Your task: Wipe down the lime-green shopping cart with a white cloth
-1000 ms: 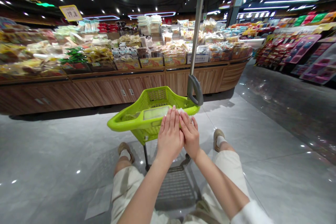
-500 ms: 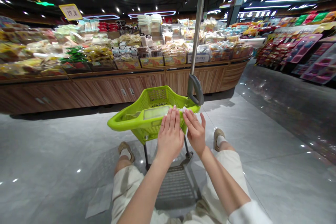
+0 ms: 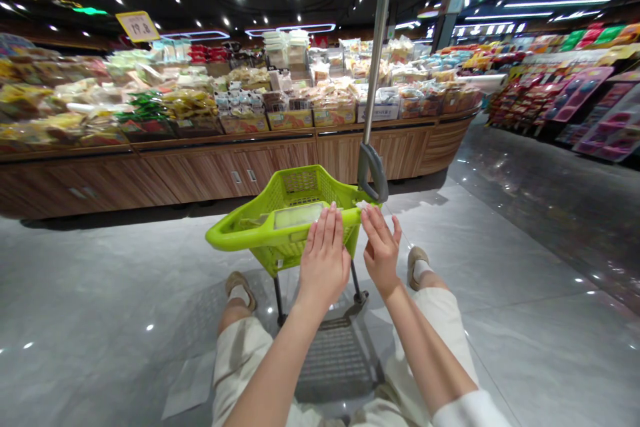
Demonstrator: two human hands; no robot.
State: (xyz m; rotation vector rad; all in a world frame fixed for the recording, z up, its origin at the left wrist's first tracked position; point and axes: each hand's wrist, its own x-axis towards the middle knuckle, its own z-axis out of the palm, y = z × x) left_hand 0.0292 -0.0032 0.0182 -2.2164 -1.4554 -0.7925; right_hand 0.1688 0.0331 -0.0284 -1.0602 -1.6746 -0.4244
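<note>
A lime-green shopping cart stands right in front of me, its basket facing away and its rounded handle bar toward me. My left hand lies on the middle of that handle, fingers straight and side by side, the palm turned down. Farther right along the bar, my right hand presses a small crumpled white tissue against the handle with its fingertips. Its little finger sticks out to the side. Most of the tissue is hidden under the fingers. A clear-covered panel is set into the handle beside my left fingertips.
A grey loop at the foot of a metal pole rises from the cart's right corner. Beyond it runs a wooden display counter piled with packaged food. Shelves of goods stand at right. My legs straddle the cart's rear.
My right hand has slid right along the handle with the white tissue, away from my left hand. The left hand stays in place.
</note>
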